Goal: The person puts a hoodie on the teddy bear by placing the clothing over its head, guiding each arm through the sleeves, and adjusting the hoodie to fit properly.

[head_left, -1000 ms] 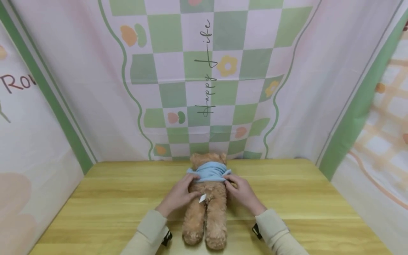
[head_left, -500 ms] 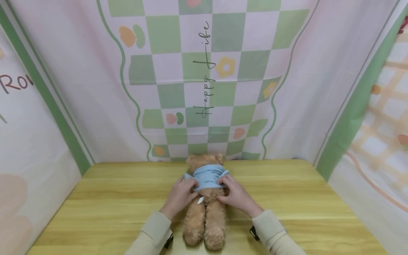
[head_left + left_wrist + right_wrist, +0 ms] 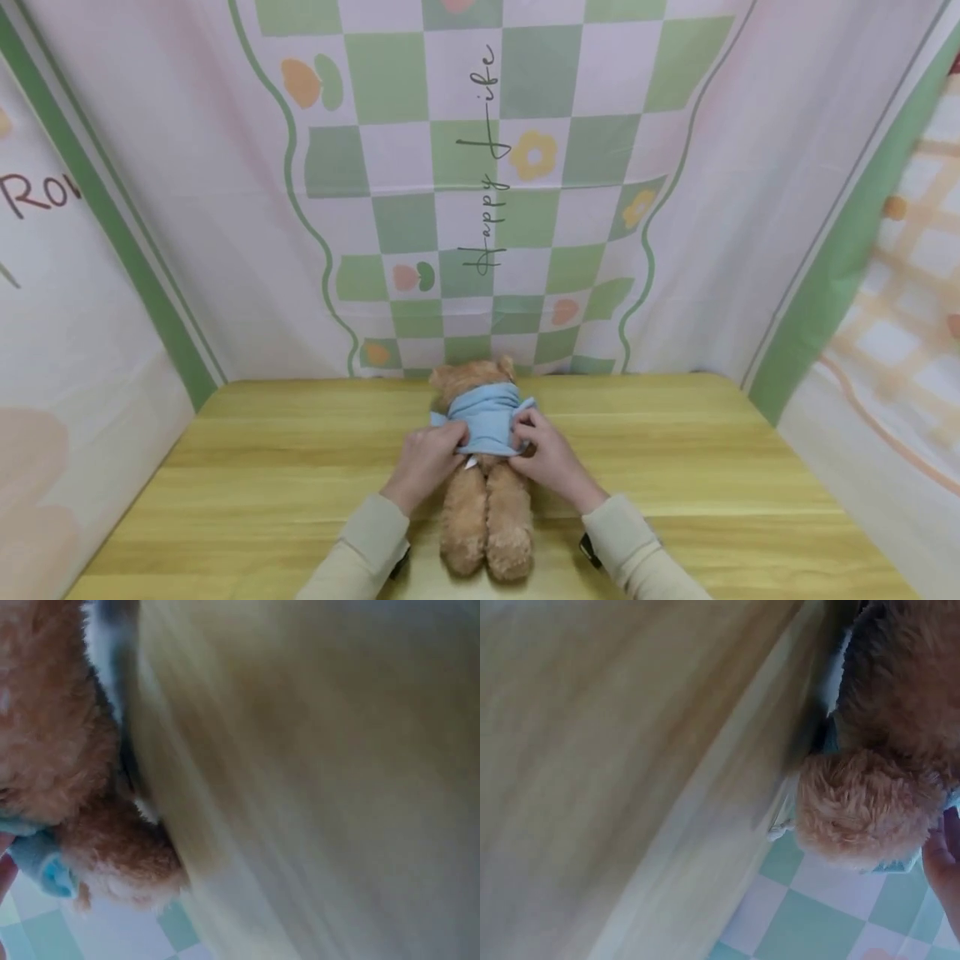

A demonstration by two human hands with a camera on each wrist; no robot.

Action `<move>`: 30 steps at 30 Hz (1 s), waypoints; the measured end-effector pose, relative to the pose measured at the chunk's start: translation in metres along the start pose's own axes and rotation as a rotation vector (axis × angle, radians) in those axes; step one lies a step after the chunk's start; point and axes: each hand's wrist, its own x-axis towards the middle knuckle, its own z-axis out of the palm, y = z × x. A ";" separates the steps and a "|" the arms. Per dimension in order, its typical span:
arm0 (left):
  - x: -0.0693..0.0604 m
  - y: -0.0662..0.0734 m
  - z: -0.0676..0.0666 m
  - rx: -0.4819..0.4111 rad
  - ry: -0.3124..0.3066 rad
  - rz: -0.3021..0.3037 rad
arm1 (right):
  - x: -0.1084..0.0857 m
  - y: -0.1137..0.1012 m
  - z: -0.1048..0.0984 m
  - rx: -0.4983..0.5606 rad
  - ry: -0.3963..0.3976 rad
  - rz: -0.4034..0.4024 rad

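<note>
A brown plush bear (image 3: 463, 517) lies on the table with its legs toward the person, wearing a light blue shirt (image 3: 483, 417) bunched on its upper body. The left hand (image 3: 426, 460) pinches the shirt's lower left edge. On the opposite side the right hand (image 3: 553, 457) grips the lower right edge, thumb near the bear's hip. A small white tag (image 3: 472, 461) shows between the hands. The left wrist view has brown fur (image 3: 52, 712) and a blue sleeve (image 3: 49, 866); in the right wrist view, fingertips (image 3: 937, 851) touch beside a furry limb (image 3: 866, 806).
The wooden table (image 3: 285, 500) extends to both sides of the bear. A checkered green and white cloth (image 3: 465, 208) hangs behind its far edge, and printed cloths hang at the left (image 3: 67, 333) and right (image 3: 885, 333).
The shirt's lower edge has come down the bear's body, close to the tag. Both hands have moved inward, and the bear's head has shifted slightly left.
</note>
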 end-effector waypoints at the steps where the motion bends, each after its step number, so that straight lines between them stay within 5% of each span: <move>1: 0.000 0.000 0.000 0.014 0.005 0.014 | 0.000 0.000 0.000 0.015 0.002 0.011; 5: 0.003 -0.001 -0.006 0.022 -0.040 0.035 | 0.001 -0.001 -0.003 0.055 -0.004 0.066; 11: 0.009 -0.002 -0.024 -0.013 -0.250 -0.071 | 0.002 0.001 -0.005 0.046 -0.015 0.045; 17: 0.021 0.004 -0.031 -0.061 -0.353 -0.142 | 0.004 -0.001 -0.004 0.068 -0.056 -0.007; 20: 0.026 0.008 -0.028 -0.079 -0.407 -0.128 | 0.005 -0.004 -0.005 0.123 -0.073 0.076; 26: 0.024 0.009 -0.027 -0.094 -0.425 -0.112 | 0.007 0.001 -0.012 0.113 0.012 0.412; 30: 0.022 0.007 -0.027 -0.111 -0.396 -0.106 | 0.007 0.009 -0.019 0.075 -0.144 0.427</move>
